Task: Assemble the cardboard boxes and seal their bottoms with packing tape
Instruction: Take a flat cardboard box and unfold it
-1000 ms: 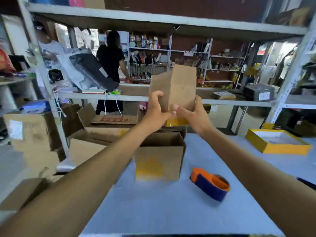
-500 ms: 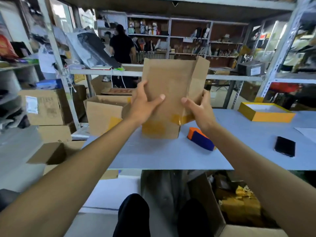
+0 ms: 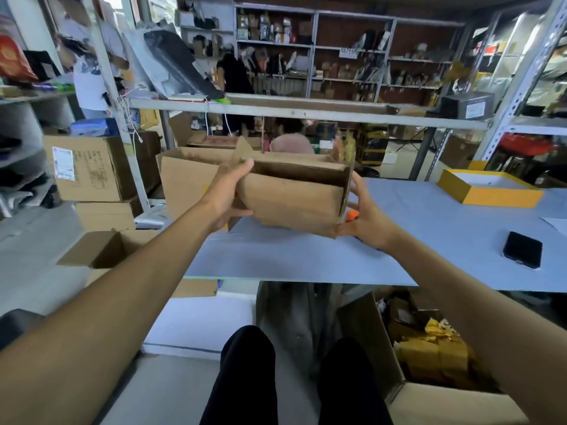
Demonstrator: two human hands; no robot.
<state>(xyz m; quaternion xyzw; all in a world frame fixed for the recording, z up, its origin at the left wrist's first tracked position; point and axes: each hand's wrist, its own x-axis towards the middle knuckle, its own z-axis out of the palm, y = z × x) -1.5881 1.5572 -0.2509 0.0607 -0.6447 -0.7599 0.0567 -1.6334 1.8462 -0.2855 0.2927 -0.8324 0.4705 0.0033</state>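
Box [image 3: 291, 204]: held between my left hand [image 3: 228, 197] and right hand [image 3: 365, 219], each gripping one end; long axis runs hand to hand, above the bench [image 3: 429, 240].

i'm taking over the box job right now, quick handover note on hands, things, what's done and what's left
Left hand grips the left end of the small cardboard box; right hand holds its right end.
The box is in the air above the table, partly opened into shape, flaps not folded shut.
Tape dispenser lies on the table behind the right hand, mostly hidden.
Done: box picked up and opened out.
Left: fold the bottom flaps, tape the bottom, set it aside, take the next one.
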